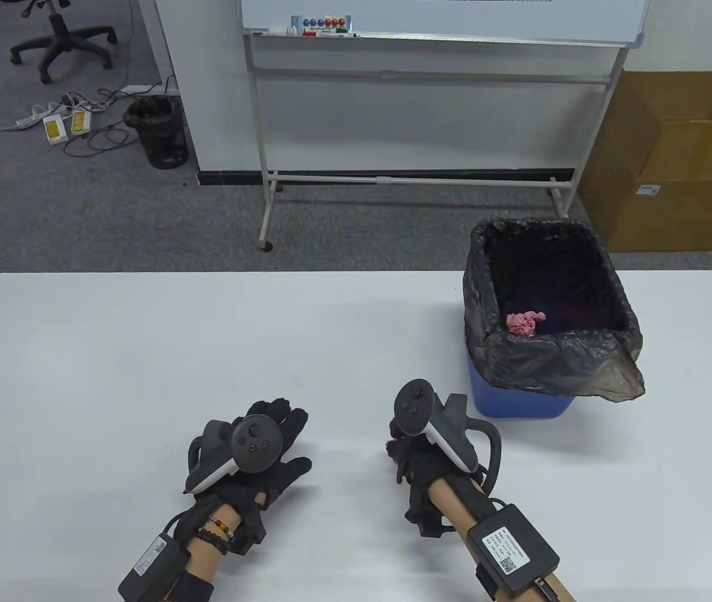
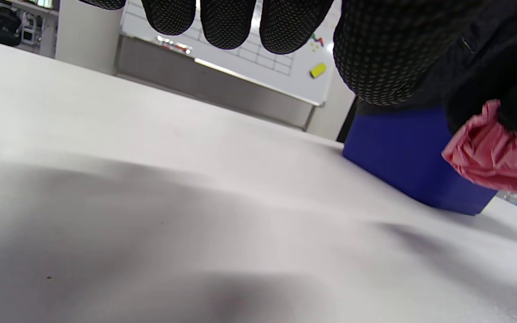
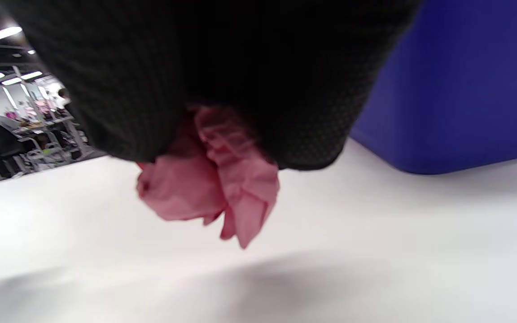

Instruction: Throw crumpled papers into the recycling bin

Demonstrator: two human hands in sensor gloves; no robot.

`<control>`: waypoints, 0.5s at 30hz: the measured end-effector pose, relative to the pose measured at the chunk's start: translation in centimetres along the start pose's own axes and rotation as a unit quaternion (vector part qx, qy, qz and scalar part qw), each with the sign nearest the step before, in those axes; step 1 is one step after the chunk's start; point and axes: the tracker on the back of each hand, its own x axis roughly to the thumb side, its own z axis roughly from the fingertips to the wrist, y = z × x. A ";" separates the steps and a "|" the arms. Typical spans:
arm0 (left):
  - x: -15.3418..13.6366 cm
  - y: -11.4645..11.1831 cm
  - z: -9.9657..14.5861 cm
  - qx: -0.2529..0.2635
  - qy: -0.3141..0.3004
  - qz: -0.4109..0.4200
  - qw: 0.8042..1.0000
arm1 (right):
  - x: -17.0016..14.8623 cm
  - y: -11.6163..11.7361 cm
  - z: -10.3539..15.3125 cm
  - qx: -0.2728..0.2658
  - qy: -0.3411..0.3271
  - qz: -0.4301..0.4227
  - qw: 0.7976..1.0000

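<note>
Two gloved hands low over the white table (image 1: 111, 351). Left hand (image 1: 256, 451) palm down, fingers (image 2: 227, 22) spread and straight — nothing in it, tips hanging just above the surface in the left wrist view. Right hand (image 1: 415, 464) near the table's middle, fingers curled tight around a pink paper wad (image 3: 209, 188); the wad's loose folds stick out below the fist, clear of the tabletop. Just right of that hand — the blue bin (image 1: 513, 392), standing on the table, black liner (image 1: 556, 357) draped over its rim. One more pink wad (image 1: 525, 323) already lies inside, against the near wall.
</note>
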 end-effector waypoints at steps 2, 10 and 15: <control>0.0 0.0 0.0 0.001 0.000 0.000 1.000 | 0.7 -0.8 -0.2 -0.002 -0.003 -0.021 1.000; 0.0 0.1 0.0 0.003 -0.002 0.004 1.000 | 2.6 -5.5 -1.2 -0.044 -0.024 -0.123 0.991; 0.0 0.1 0.0 0.003 -0.002 0.005 1.000 | 2.2 -10.6 -1.3 -0.155 -0.015 -0.171 0.973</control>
